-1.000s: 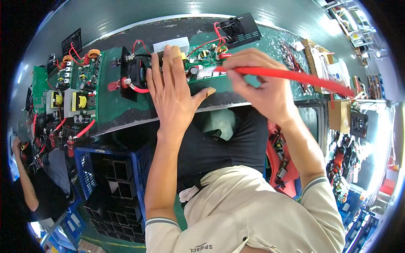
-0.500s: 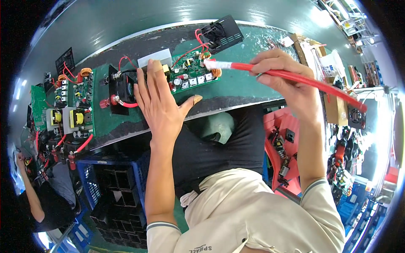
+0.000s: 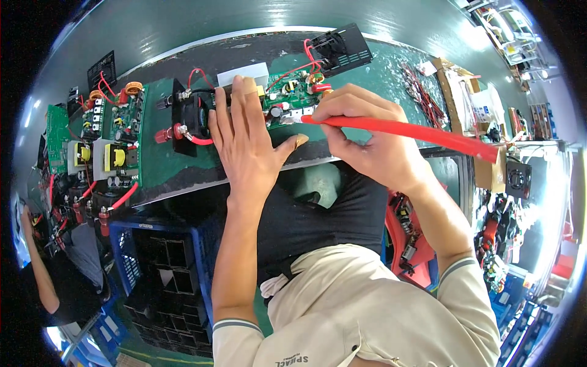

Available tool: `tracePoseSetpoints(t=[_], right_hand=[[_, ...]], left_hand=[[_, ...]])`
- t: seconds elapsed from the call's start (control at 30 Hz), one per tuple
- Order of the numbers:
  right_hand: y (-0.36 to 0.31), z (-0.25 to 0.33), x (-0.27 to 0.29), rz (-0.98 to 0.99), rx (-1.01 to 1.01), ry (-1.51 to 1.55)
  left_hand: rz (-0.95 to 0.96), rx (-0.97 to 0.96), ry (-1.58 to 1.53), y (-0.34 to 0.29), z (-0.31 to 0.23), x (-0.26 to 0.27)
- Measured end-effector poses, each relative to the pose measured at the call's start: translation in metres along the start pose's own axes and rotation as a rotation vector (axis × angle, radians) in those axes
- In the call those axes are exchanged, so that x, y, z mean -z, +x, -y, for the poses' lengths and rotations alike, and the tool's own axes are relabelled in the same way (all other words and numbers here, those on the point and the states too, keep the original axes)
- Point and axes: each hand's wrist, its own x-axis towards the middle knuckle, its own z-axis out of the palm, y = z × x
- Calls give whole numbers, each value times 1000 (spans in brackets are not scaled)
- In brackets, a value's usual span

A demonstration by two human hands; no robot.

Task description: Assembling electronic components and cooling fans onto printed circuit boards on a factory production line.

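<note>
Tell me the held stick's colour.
The stick is mostly red, best seen in the head view.

**Fisheye View Downward From the Head**

The left of two head-worn fisheye cameras looks steeply down and forward over the beige short-sleeved shirt (image 3: 373, 300), near the bare left fingers (image 3: 240, 110) and bare right fingers (image 3: 348, 104); the long green-and-black counter (image 3: 391, 68) bends across the upper half.

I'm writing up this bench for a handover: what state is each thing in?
Circuit board, component side up, partly covered.
Red brush-like tool, held, pale tip at the board.
Left hand, open, extended over the board.
Right hand, closed around the tool.
Black vented panel, wired.
Black end plate, upright.
Blue crate, open, holding black boxes.
Red bin, open, holding parts.
</note>
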Motion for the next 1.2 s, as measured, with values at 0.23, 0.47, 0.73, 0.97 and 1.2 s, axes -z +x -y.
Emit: tracePoseSetpoints(t=[0.23, 0.47, 0.73, 0.97, 1.2], right_hand=[[-4, 3, 46, -325, 109, -266], [-96, -65, 181, -986, -383, -102], [-223, -169, 190, -767, -485, -605], [-213, -218, 192, -664, -527, -500], [-214, -200, 211, -637, -953, 206]], left_hand=[[97, 49, -122, 15, -22, 27], [43, 322, -175, 51, 8, 108], [221, 625, -468, 62, 30, 91], [-46, 731, -682, 118, 48, 98], [81, 636, -841, 257, 92, 37]])
